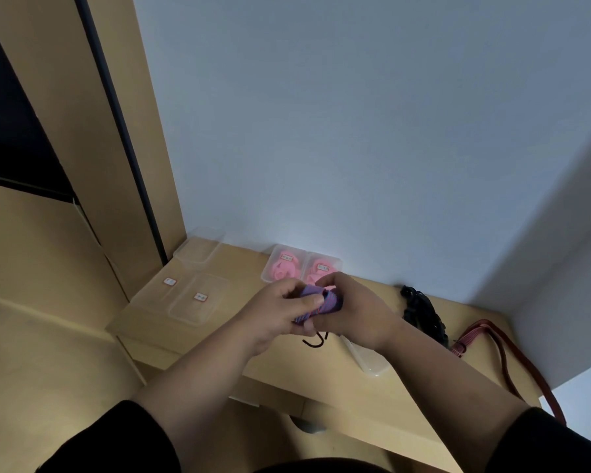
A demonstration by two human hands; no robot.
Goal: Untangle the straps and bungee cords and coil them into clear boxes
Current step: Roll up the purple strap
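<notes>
Above the wooden table (287,363), my left hand (280,315) and my right hand (352,312) together grip a coiled purple bungee cord (321,303). Its black hooks (316,341) hang down below my fingers. Two clear boxes (301,266) filled with pink cords stand by the wall behind my hands. A tangle of black straps (422,314) lies to the right, and a red strap (492,349) trails off the table's right edge. A clear box (369,360) sits partly hidden under my right wrist.
Two labelled clear lids or boxes (188,297) lie on the left of the table, with another clear box (198,249) behind them in the corner. A wooden cabinet (65,165) rises on the left. The grey wall (355,131) closes the back.
</notes>
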